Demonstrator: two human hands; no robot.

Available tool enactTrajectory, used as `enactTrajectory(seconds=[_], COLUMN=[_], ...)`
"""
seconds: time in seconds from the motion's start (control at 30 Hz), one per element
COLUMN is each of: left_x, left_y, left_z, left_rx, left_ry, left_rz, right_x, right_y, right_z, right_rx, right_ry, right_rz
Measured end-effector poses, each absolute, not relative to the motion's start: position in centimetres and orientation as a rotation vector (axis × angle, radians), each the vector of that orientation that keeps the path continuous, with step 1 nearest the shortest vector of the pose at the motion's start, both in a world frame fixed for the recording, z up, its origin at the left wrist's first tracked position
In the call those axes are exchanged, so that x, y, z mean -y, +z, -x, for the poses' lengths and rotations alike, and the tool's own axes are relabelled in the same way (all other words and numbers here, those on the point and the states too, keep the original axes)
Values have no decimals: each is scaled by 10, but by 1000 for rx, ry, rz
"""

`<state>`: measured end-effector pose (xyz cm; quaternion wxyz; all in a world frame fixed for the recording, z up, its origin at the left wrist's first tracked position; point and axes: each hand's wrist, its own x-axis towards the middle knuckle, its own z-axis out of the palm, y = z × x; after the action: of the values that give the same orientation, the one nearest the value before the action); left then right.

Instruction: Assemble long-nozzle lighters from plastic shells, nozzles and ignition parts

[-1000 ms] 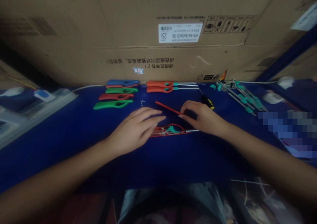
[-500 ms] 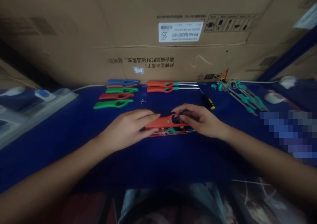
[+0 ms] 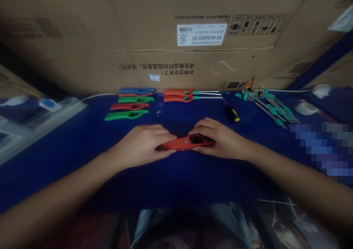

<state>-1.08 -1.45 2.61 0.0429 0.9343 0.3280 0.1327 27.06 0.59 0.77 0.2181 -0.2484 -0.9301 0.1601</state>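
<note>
Seating this red plastic lighter-style handle [image 3: 176,143] well, as I judge the step, calls for even pressure along its whole length, so that one end does not spring up while the other goes down. A small pale sliver [image 3: 182,149] pokes out at the near edge; it would be wise to check that nothing is pinched there before squeezing hard, and to keep both thumbs low, steadying the lower side while the fingers press from above.

Taking the black-and-yellow screwdriver [image 3: 232,114] as the landmark, the handle lies to its left and nearer the wearer, over the blue work surface [image 3: 193,183]. It sits between the two hands, touching both. The left hand [image 3: 143,146] is partly closed around the left end, thumb below and fingers over the top. The right hand [image 3: 220,137] has a similar curled grip on the looped end, its fingers near the oval opening; whatever is inside that palm cannot be seen.

Farther out, slim metal bits [image 3: 158,113] lie well left of the screwdriver. Two red lighters with silver rods [image 3: 176,96] rest behind and left of it, with blue, green and red plastic handle shells [image 3: 122,106] beyond the bits. Teal-and-metal rod assemblies [image 3: 271,108] lie to its right.
</note>
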Motion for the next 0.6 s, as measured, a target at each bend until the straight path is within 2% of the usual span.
enactTrajectory(seconds=[0.6], left_x=[16], left_y=[20], left_z=[6], left_rx=[-1055], left_ry=[296], left_rz=[-2871], right_x=[-5], right_y=[1], right_z=[-270], right_rx=[2683], right_ry=[400], right_rz=[803])
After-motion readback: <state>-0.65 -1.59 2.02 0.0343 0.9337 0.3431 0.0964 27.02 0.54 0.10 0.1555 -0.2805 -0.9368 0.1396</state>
